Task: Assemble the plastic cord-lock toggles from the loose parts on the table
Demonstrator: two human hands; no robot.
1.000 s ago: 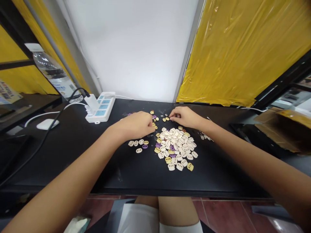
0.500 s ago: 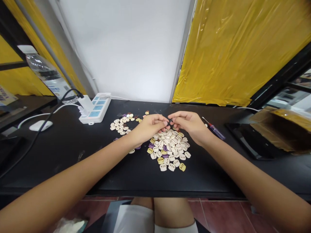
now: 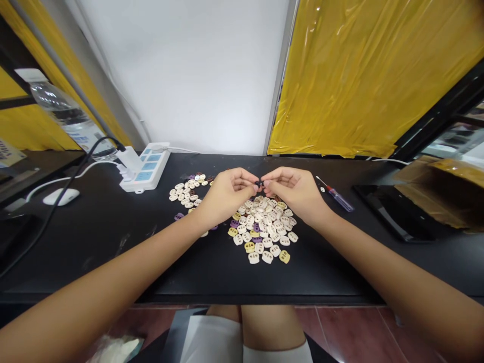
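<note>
Over the table, my left hand (image 3: 229,194) and my right hand (image 3: 295,191) meet fingertip to fingertip. Both pinch a small black piece (image 3: 258,184); its exact kind is too small and too covered by the fingers to make out. Just below the hands lies a heap of small two-holed, button-like pieces (image 3: 270,227), mostly cream with some yellow and purple ones. A second, looser group of the same pieces (image 3: 185,191) is spread left of my left hand, partly hidden by that hand and forearm.
A screwdriver (image 3: 339,198) lies right of my right hand. Farther right are a flat black device (image 3: 393,212) and an open cardboard box (image 3: 427,176). To the left stand a power strip (image 3: 149,169), a white computer mouse (image 3: 61,196) and a water bottle (image 3: 71,116).
My fingertips have come closer together, so the black bits at each hand now meet. Both hands sit slightly higher in view, and the view has shifted a little.
</note>
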